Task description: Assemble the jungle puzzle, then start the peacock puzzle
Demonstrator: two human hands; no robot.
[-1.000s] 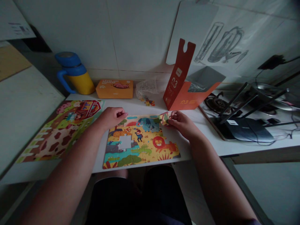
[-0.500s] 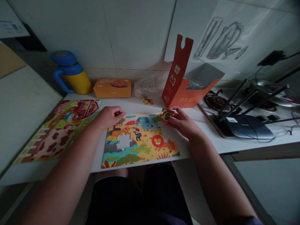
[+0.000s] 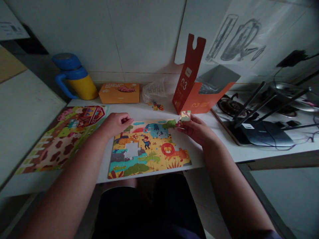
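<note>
- A white table (image 3: 142, 113).
- An animal puzzle (image 3: 151, 153) on it, with gaps (one by the spotted cat (image 3: 124, 140)).
- Left hand (image 3: 117, 122), fingers curled in, by its top left corner.
- Right hand (image 3: 196, 131), fingers pinching a puzzle piece (image 3: 185, 116) near the top right.

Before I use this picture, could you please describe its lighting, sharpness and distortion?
In the head view, light is dim and cool; the wide lens seems to stretch the left forearm toward the corner; the puzzle shows no strong glare and its animals read clearly; small print on the open orange box is unreadable.
</note>
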